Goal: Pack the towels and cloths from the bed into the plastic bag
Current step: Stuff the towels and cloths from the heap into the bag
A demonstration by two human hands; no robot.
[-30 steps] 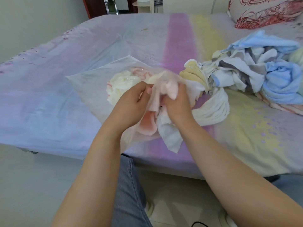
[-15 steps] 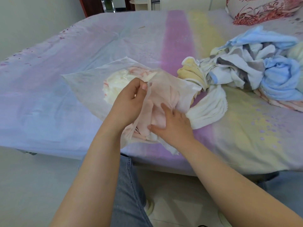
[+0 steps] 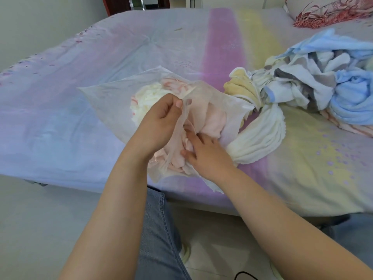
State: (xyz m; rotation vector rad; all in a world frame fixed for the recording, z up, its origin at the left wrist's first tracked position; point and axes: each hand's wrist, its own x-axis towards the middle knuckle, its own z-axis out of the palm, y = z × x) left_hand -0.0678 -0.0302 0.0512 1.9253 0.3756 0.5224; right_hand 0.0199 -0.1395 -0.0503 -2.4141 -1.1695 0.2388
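Left hand [image 3: 159, 120] pinches the plastic bag [image 3: 113, 98] rim — right hand [image 3: 203, 152], fingers straight, presses the pink cloth [image 3: 214, 122] in.

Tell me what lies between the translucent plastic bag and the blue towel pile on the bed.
In the head view, a crumpled yellow cloth and a ribbed white towel lie between the translucent plastic bag and the blue towel pile.

Item count, located relative to the plastic bag [image 3: 113, 98]:

- Plastic bag: 1.
- Cloths inside the bag: 2 visible, one cream [image 3: 147, 98], one pink [image 3: 214, 122].
- White towel [image 3: 260, 136]: 1, touching the bag's right side.
- Mixed towel pile [image 3: 314, 85]: 1, right of the bag; individual pieces cannot be counted.
- Hands: 2, left hand [image 3: 159, 124] and right hand [image 3: 203, 152], at the bag's mouth.
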